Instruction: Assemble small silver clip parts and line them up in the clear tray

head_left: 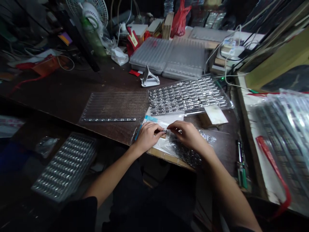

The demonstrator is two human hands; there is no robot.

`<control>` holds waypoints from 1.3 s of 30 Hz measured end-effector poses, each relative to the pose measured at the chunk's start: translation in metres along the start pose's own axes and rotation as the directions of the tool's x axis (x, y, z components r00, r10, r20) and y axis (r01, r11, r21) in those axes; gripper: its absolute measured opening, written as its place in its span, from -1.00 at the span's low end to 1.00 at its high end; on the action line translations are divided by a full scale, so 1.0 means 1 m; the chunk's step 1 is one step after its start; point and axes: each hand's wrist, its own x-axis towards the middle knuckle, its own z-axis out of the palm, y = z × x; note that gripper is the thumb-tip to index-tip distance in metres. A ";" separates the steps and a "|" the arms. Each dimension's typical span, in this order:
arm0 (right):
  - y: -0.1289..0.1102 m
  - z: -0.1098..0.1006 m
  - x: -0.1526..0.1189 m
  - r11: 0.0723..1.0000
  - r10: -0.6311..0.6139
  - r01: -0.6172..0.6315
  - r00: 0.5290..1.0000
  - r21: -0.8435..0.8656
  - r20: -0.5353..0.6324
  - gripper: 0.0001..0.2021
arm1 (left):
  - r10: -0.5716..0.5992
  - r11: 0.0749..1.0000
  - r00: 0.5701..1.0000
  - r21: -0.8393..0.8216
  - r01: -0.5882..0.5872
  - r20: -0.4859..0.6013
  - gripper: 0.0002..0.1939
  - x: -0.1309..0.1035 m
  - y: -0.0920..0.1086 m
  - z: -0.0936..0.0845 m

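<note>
At desk edge, left hand (pixel 147 137) and right hand (pixel 187 135) both pinch one small metal connector (pixel 164 131) between fingertips; its long axis seemingly left-right; bag of connectors (pixel 185 153) under right hand.

Dark brown workbench (pixel 72 93), cluttered. Centre: near-empty clear ribbed tray (pixel 115 107); right of it, tray filled with small metal parts (pixel 188 95). Upper centre: stacked grey lidded trays (pixel 169 56), white folding stand (pixel 149 79) in front. Front edge, lower centre: clear plastic bag of parts (pixel 185 151) on white paper (pixel 156 145). Screwdrivers (pixel 241 164) lower right. Fan (pixel 93 11) upper left.
</note>
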 end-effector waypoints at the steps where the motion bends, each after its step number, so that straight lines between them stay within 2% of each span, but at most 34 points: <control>1: 0.000 0.001 0.000 1.000 0.003 -0.003 1.000 -0.006 -0.001 -0.80 | -0.003 1.000 1.000 -0.008 0.003 -0.003 -0.90 0.000 0.000 0.000; 5: 0.000 0.007 0.002 0.999 0.037 -0.038 0.999 -0.032 -0.029 -0.80 | 0.036 0.997 0.999 -0.068 -0.038 -0.020 -0.95 -0.002 0.000 0.000; 7: -0.001 0.014 0.005 0.998 0.047 -0.049 0.998 -0.040 -0.049 -0.79 | 0.015 0.991 0.994 -0.133 -0.030 -0.108 -0.97 -0.004 0.002 -0.002; 10: -0.005 0.025 0.008 1.000 0.009 -0.008 0.999 0.015 -0.038 -0.81 | -0.075 0.977 0.962 -0.212 0.018 -0.262 -0.96 -0.007 0.002 -0.013; 12: -0.009 0.032 0.009 0.997 -0.035 0.035 0.999 0.064 0.002 -0.80 | -0.074 0.988 0.946 -0.150 0.027 -0.315 -0.94 -0.009 -0.003 -0.026; 14: -0.014 0.037 0.009 0.997 -0.080 0.079 0.996 0.014 0.048 -0.81 | -0.048 0.999 0.938 -0.024 0.043 -0.344 -0.90 -0.008 -0.013 -0.043; 18: -0.026 0.040 0.005 0.928 -0.138 0.179 0.980 -0.327 0.143 -0.77 | -0.052 0.978 0.949 0.174 0.111 -0.311 -0.84 -0.001 -0.041 -0.071; 20: -0.030 0.040 0.004 0.895 -0.130 0.192 0.976 -0.404 0.177 -0.73 | -0.052 0.966 0.963 0.229 0.116 -0.265 -0.86 0.002 -0.052 -0.076; 23: -0.028 0.039 0.004 0.929 -0.101 0.154 0.980 -0.336 0.168 -0.74 | -0.025 0.960 0.985 0.271 0.071 -0.170 -0.87 0.004 -0.059 -0.073; 26: -0.018 0.031 0.005 0.980 -0.071 0.086 0.994 -0.179 0.087 -0.79 | 0.009 0.948 0.996 0.318 0.021 -0.093 -0.89 0.003 -0.059 -0.068; 29: -0.006 0.016 0.005 0.990 -0.014 0.011 1.000 -0.138 -0.020 -0.79 | 0.008 0.933 0.995 0.358 0.028 -0.099 -0.89 0.002 -0.059 -0.067; 31: -0.002 0.003 0.001 0.986 0.039 -0.045 0.998 -0.162 -0.045 -0.79 | -0.015 0.918 0.992 0.391 0.064 -0.125 -0.89 -0.001 -0.060 -0.070; 35: -0.007 -0.015 -0.009 0.952 0.154 -0.130 0.986 -0.277 0.066 -0.80 | -0.043 0.886 0.989 0.452 0.104 -0.144 -0.89 -0.006 -0.063 -0.078; 39: -0.017 -0.018 -0.014 0.906 0.233 -0.147 0.956 -0.398 0.176 -0.80 | -0.008 0.899 0.984 0.430 0.085 -0.179 -0.85 0.001 -0.053 -0.077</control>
